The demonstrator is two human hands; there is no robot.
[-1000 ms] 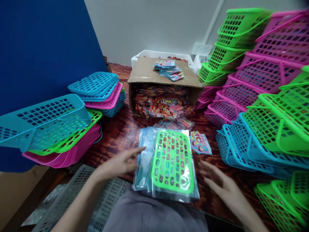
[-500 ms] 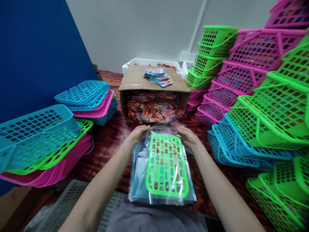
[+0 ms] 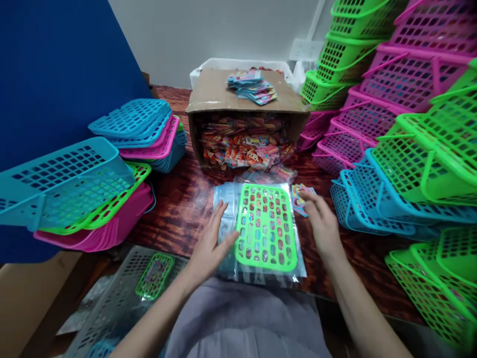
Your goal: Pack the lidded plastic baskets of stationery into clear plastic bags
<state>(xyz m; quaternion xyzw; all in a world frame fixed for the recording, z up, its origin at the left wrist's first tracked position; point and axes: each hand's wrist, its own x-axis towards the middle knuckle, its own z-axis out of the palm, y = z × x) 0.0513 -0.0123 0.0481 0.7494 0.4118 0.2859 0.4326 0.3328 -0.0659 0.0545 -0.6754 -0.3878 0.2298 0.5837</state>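
Note:
A flat green perforated lid (image 3: 265, 226) lies in a clear plastic bag, on a pile of clear bags (image 3: 226, 219) at the front of the dark wood-patterned table. My left hand (image 3: 210, 243) is open beside the lid's left edge, its fingers spread over the bags. To the right of the bags, my right hand (image 3: 322, 223) is open, its fingertips by a few small colourful packets (image 3: 301, 198). Small colourful shapes show through the lid's holes; what they are is hard to tell.
Behind stands an open cardboard box (image 3: 212, 92) of printed packets, with more packets (image 3: 255, 88) on top. Nested baskets (image 3: 74, 169) are at the left, tall basket stacks (image 3: 413, 74) at the right. A grey crate (image 3: 112, 303) sits low at the left.
Both hands have let go of the bag's top edge and moved apart, the left one down and left, the right one to the right. The view has tilted down, showing more of the grey crate.

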